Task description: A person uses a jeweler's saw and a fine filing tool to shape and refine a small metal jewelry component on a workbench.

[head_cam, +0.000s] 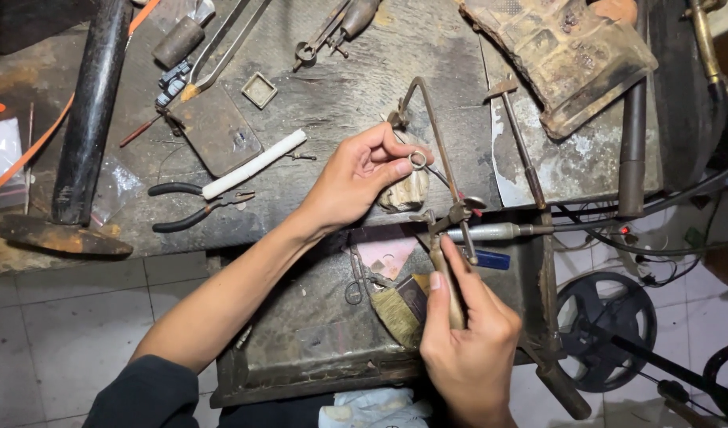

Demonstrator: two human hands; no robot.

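Note:
My left hand point(356, 178) pinches a small metal ring point(418, 160) between thumb and fingers, held against a worn wooden bench peg point(407, 190). My right hand point(468, 337) grips the wooden handle of a jeweller's saw point(437, 143), whose metal frame arches up over the ring. The saw's thin blade runs close by the ring. Below both hands lies an open metal drawer tray point(316, 341) with a flat brush point(400, 309) and a pink scrap of paper point(384, 252) in it.
On the dark workbench point(332, 87) lie black-handled pliers point(194, 204), a white stick point(253, 165), a flat metal block point(215, 128), a small square frame point(259, 89), a hammer point(521, 139) and tongs point(221, 43). A thick black mandrel point(87, 119) stands left. Cables and a wheel point(606, 329) sit at right.

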